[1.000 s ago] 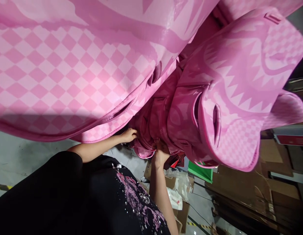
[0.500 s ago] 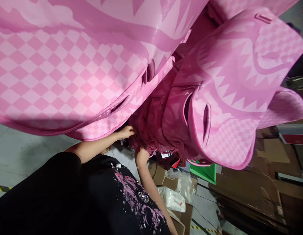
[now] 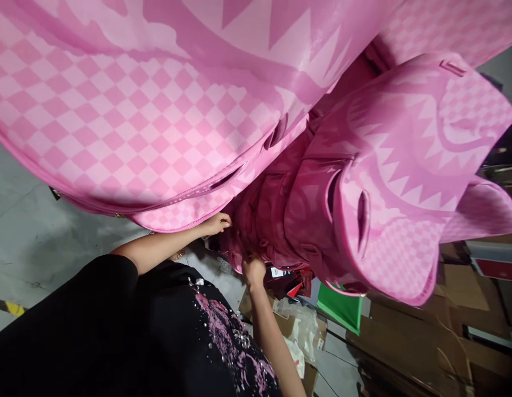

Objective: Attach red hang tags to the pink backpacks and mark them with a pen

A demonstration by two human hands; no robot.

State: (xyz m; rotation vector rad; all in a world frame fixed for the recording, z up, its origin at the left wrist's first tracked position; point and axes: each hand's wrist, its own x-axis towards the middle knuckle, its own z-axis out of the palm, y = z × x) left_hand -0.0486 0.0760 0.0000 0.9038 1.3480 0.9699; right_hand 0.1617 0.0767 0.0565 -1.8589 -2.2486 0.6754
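Observation:
Large pink checkered bags with a shark-mouth print fill the upper view: one big bag (image 3: 127, 110) on the left and another (image 3: 404, 165) on the right. Between them sits a darker pink bag (image 3: 276, 220). My left hand (image 3: 216, 223) reaches under the left bag's edge, fingers curled against the dark pink fabric. My right hand (image 3: 252, 269) is closed, pinching the lower edge of the dark pink bag. What the fingertips hold beyond fabric is hidden.
Flattened cardboard boxes (image 3: 408, 342) lie at lower right, with a green sheet (image 3: 340, 306) and a plastic-wrapped packet (image 3: 301, 331) beside them. Grey concrete floor (image 3: 28, 242) with a yellow-black stripe (image 3: 7, 307) shows at left. My black sequined top (image 3: 156, 342) fills the bottom.
My right hand dropped off the bag's lower edge leftward, then rose to grip it again. The bags shifted slightly down and right in view. My left hand stayed put.

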